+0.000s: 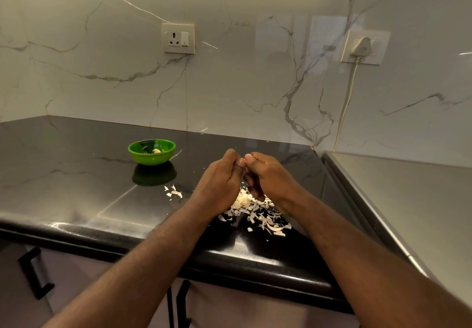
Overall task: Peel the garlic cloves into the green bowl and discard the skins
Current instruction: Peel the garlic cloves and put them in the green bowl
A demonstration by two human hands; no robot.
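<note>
My left hand (219, 182) and my right hand (265, 174) meet above the black counter, fingers curled and thumbs together, pinching a garlic clove (247, 156) of which only a pale tip shows. Below them lies a heap of white garlic skins (258, 212). A few more skins (174, 192) lie to the left. The green bowl (152, 152) stands farther left and back, with at least one peeled clove (156, 151) inside.
The black counter (76, 179) ends at a rounded front edge, with cabinet handles (35, 274) below. A steel surface (408, 200) adjoins on the right. The marble wall carries a socket (178, 38) and a plug with cable (360, 47).
</note>
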